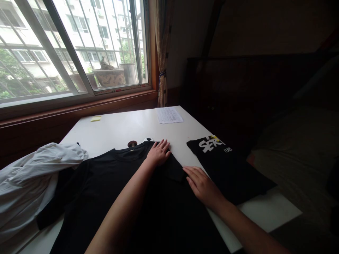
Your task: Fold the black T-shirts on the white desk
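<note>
A black T-shirt [113, 187] lies spread on the white table, its neckline toward the window. My left hand [158, 153] rests flat on its right shoulder, fingers stretched out and nothing gripped. At the hem of the right sleeve is my right hand [201, 185], its fingers close together and the sleeve edge at the fingertips, seemingly pinched. The shirt's other sleeve reaches left toward a heap of pale grey cloth [34, 176]. To the right of my right hand lies another black garment [225, 169], folded, with white lettering and a yellow patch.
The white table [119, 128] stands below a barred window [106, 42]. Papers [169, 115] and a yellow sticky-note pad [95, 119] lie near its far edge. A brown round object [132, 144] and a white-and-black one [148, 139] sit just beyond the collar. Dark furniture [225, 91] stands at the right.
</note>
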`<move>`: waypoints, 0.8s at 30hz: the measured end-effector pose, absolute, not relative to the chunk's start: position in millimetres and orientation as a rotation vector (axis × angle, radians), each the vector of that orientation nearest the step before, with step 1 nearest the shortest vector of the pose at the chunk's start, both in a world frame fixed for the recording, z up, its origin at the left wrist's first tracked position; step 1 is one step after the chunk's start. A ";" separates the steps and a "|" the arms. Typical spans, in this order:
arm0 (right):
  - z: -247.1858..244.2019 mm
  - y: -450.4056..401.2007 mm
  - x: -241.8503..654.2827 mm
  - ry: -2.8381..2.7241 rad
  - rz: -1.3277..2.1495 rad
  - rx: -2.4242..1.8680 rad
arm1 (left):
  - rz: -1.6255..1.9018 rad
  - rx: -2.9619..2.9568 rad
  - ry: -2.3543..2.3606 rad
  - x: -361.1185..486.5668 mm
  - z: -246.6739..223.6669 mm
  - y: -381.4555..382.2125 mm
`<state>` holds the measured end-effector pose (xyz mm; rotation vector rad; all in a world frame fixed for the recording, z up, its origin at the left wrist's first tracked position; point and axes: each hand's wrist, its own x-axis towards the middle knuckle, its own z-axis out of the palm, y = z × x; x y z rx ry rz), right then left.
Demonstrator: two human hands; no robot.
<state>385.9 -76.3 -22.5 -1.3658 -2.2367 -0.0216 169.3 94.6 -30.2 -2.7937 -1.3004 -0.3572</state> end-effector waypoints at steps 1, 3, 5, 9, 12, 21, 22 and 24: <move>-23.9 -75.6 387.6 -2.227 -0.019 -1.382 | -0.369 -2.781 -1.320 168.9 -31.1 94.7; -25.1 -75.9 390.1 -2.221 -0.028 -1.397 | -0.391 -2.748 -1.373 168.3 -33.4 95.7; -24.5 -77.5 391.3 -2.218 -0.039 -1.405 | -0.409 -2.711 -1.429 167.9 -36.4 97.2; -19.8 -75.7 394.1 -2.180 0.001 -1.431 | -0.426 -2.670 -1.485 167.7 -41.1 100.1; -15.4 -66.2 398.1 -2.151 0.023 -1.471 | -0.423 -2.670 -1.493 167.9 -42.0 100.8; -12.2 -37.1 395.2 -2.235 0.106 -1.454 | -0.402 -2.678 -1.519 167.8 -37.8 98.9; -12.5 -36.7 394.3 -2.231 0.121 -1.457 | -0.400 -2.679 -1.521 167.6 -37.6 98.9; -13.1 -37.4 393.3 -2.202 0.149 -1.465 | -0.399 -2.680 -1.527 167.7 -37.5 99.2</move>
